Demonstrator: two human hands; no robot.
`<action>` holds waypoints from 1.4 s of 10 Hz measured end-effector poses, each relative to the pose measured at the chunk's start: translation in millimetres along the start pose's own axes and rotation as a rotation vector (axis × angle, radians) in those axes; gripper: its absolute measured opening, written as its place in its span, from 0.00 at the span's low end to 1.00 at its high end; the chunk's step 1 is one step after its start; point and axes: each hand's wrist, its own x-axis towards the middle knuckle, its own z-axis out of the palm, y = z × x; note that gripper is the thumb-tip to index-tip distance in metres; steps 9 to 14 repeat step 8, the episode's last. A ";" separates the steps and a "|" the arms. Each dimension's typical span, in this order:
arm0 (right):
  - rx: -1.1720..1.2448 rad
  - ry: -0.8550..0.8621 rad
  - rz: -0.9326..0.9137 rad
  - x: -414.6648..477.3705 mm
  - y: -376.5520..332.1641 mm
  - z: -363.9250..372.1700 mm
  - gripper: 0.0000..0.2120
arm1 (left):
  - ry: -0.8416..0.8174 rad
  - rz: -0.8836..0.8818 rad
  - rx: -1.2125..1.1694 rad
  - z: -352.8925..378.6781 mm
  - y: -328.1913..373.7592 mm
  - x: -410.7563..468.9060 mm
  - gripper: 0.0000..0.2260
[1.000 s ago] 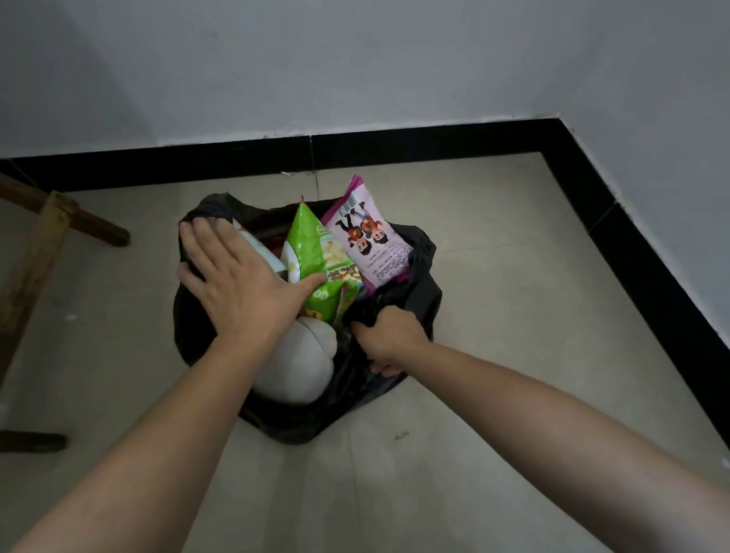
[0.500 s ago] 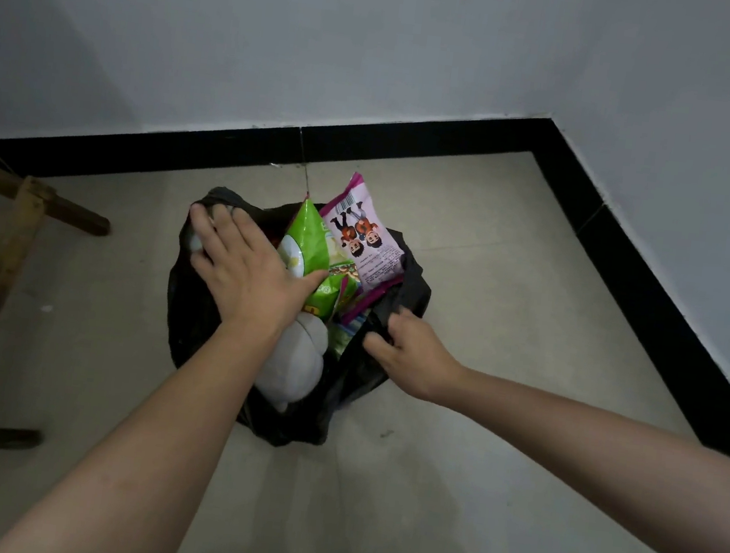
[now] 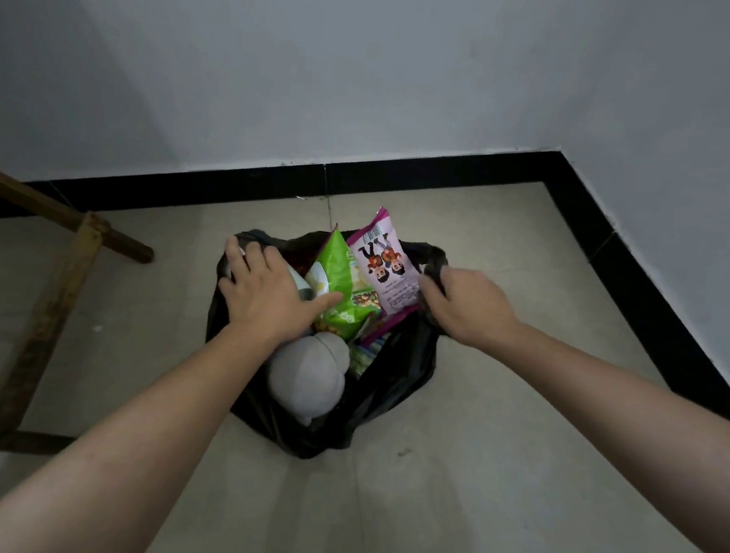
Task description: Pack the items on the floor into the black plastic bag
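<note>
Packing seems finished: my left hand [image 3: 267,297] lies flat, grip wide; my right hand [image 3: 470,311] grips the black plastic bag [image 3: 386,397] rim. Next, gather its mouth.

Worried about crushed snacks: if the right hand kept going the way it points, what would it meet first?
Probably the pink packet. The right hand, gripping the bag at its rim, points left at the packet, which stands just beside it. Depth is unclear from above.

I cannot read print on the pink packet [image 3: 384,269]; the left hand [image 3: 267,299] hides contents inside the black bag [image 3: 407,372].
</note>
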 end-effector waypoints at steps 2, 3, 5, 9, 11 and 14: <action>0.234 0.466 -0.190 16.6 -48.2 -51.6 0.22 | 0.272 -0.008 -0.155 -52.5 -16.9 18.9 0.18; 0.135 0.439 -0.322 10.4 -45.2 -54.6 0.25 | 0.334 -0.032 -0.297 -62.4 -33.1 12.4 0.17; -0.038 0.201 -0.654 -15.3 -43.5 -30.2 0.22 | 0.432 0.226 -0.337 -41.6 -57.4 -19.7 0.12; -0.311 0.150 -0.763 -29.0 -49.1 -24.4 0.25 | 0.114 0.276 -0.303 4.3 -58.4 -27.4 0.24; -0.311 0.150 -0.763 -29.0 -49.1 -24.4 0.25 | 0.114 0.276 -0.303 4.3 -58.4 -27.4 0.24; -0.311 0.150 -0.763 -29.0 -49.1 -24.4 0.25 | 0.114 0.276 -0.303 4.3 -58.4 -27.4 0.24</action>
